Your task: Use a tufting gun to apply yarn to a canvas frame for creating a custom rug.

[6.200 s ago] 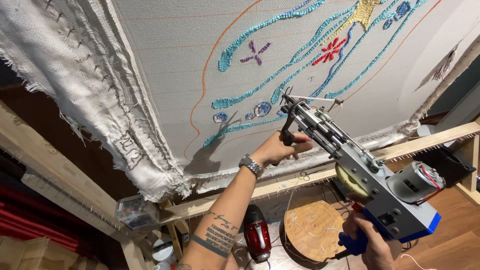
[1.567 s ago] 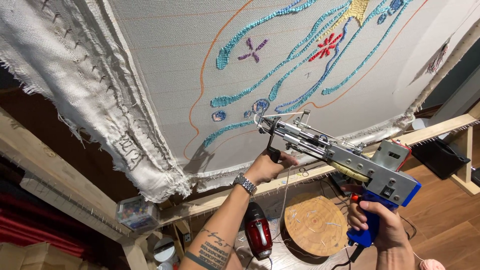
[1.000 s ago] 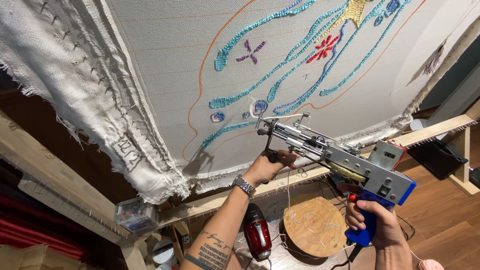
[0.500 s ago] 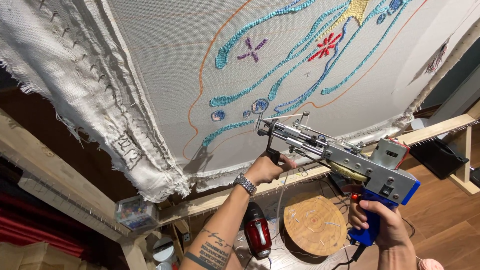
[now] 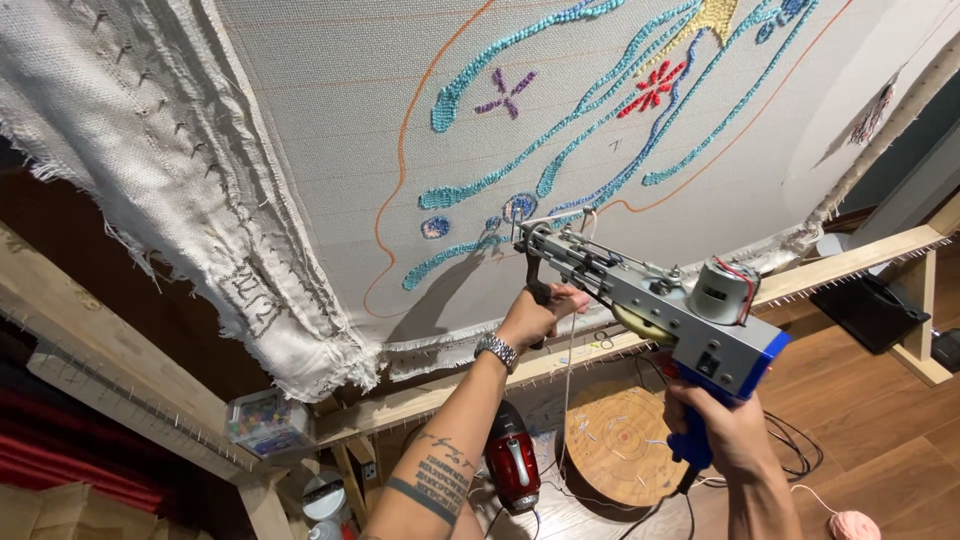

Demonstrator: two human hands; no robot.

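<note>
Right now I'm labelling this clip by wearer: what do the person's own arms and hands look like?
Both arms are bare, with no sleeves or gloves. The left hand has a silver metal link watch at the wrist, and the left forearm carries dark tattoos: lines of lettering and a band. The right hand shows no rings, watch or markings.

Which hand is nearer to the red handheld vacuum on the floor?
Left. The left hand grips the tufting gun's front handle, above the red handheld vacuum; the right hand holds the blue rear grip, farther to the side.

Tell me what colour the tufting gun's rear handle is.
Blue: the rear handle, gripped by the right hand, shows best in the head view.
</note>
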